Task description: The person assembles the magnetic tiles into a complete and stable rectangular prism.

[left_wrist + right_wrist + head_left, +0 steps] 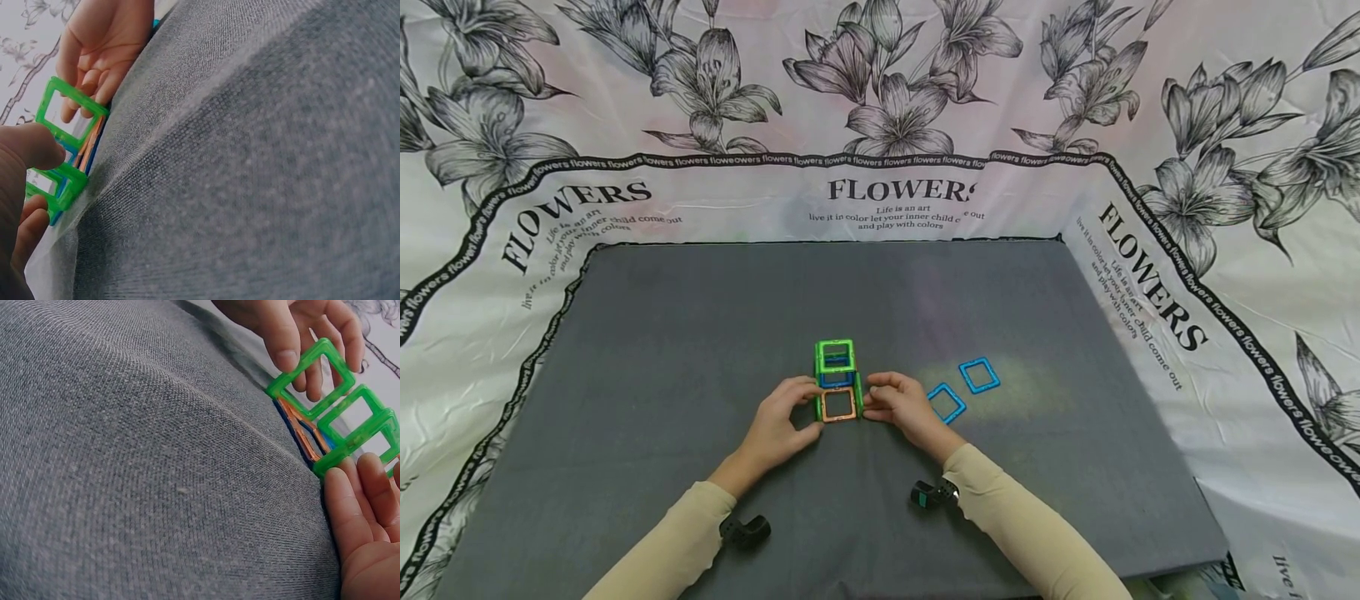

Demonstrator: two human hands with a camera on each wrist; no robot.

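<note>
Standing between both hands' grips: tile cube (837, 381).

Soft, even light fills the room, bright enough that the printed cloth (880, 100) behind looks washed pale pink-white. A faint lighter patch falls on the grey table (1022, 392) near the blue squares (979, 375); shadows under the arms are weak and short. The head view bends at its edges, the table's sides bowing outward. Both wrist views are sharp on the weave close by, while the nearest fingers (25, 150) blur and the green frames (350, 419) glow translucent against the bright backdrop.
</note>
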